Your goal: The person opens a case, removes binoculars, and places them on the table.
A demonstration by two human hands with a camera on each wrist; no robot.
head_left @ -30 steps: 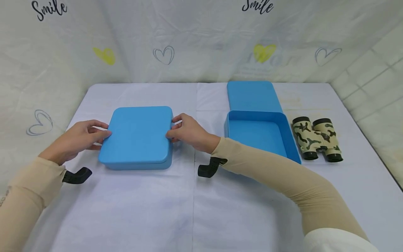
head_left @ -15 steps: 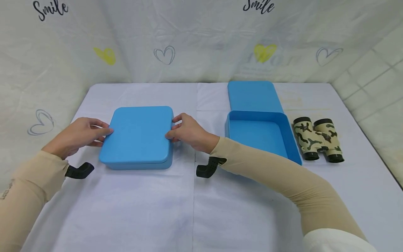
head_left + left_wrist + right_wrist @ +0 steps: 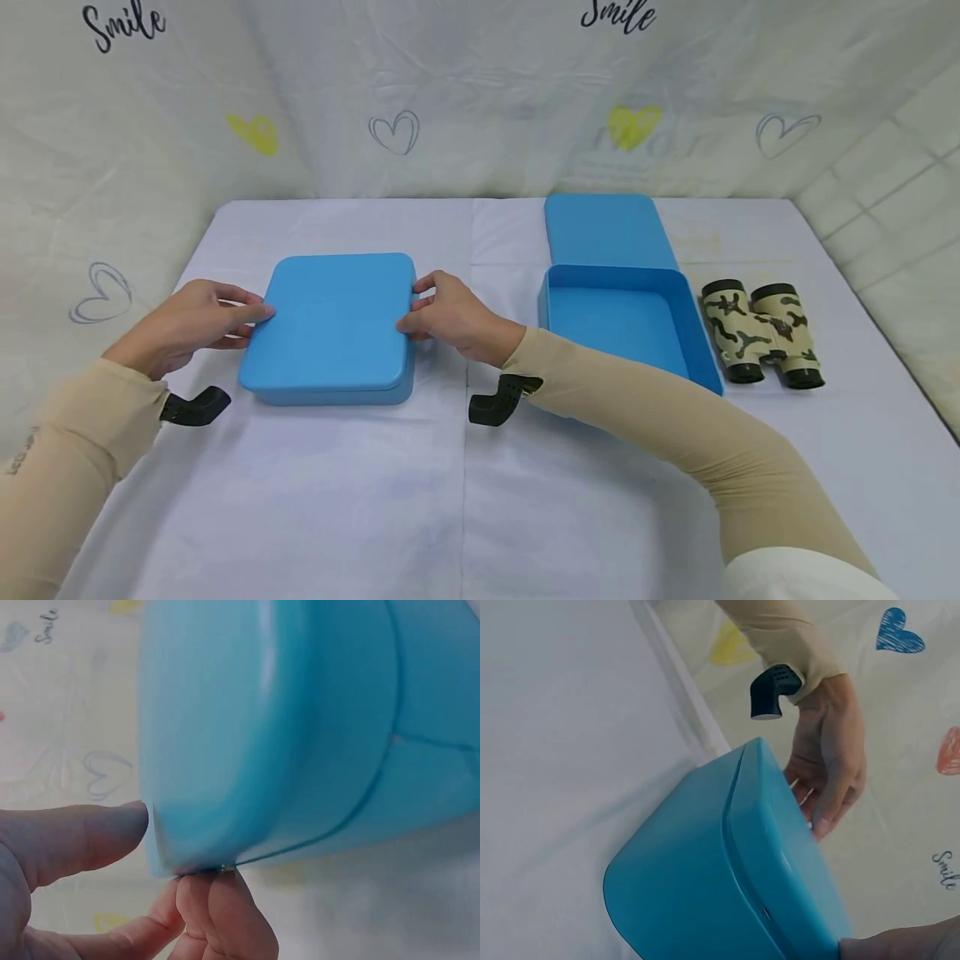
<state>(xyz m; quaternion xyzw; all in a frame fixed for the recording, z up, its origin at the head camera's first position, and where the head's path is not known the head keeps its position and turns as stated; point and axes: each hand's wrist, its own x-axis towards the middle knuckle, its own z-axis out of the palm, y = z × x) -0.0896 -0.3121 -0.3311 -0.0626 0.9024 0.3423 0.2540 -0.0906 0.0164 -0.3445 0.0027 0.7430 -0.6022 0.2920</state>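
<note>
A blue lidded box [image 3: 327, 358] lies on the white-covered table, its lid [image 3: 333, 321] on top with a thin seam below it. My left hand [image 3: 197, 321] pinches the lid's left edge. In the left wrist view its thumb [image 3: 90, 832] lies at the lid's top edge and its fingertips [image 3: 229, 907] meet the side near the seam. My right hand [image 3: 459, 321] holds the right edge, thumb on top and fingers along the side. Only that thumb [image 3: 900, 945] shows in the right wrist view; the fingers there are hidden.
An uncovered blue box [image 3: 615, 321] stands to the right, partly behind my right forearm. Behind it a flat blue lid [image 3: 606, 229] lies near the back edge. Camouflage binoculars [image 3: 761, 333] lie at the far right. A printed white curtain [image 3: 480, 92] hangs behind the table.
My left hand has shifted slightly right and its fingers have drawn in closer to the lid's edge. The right hand and the boxes hold nearly the same place.
</note>
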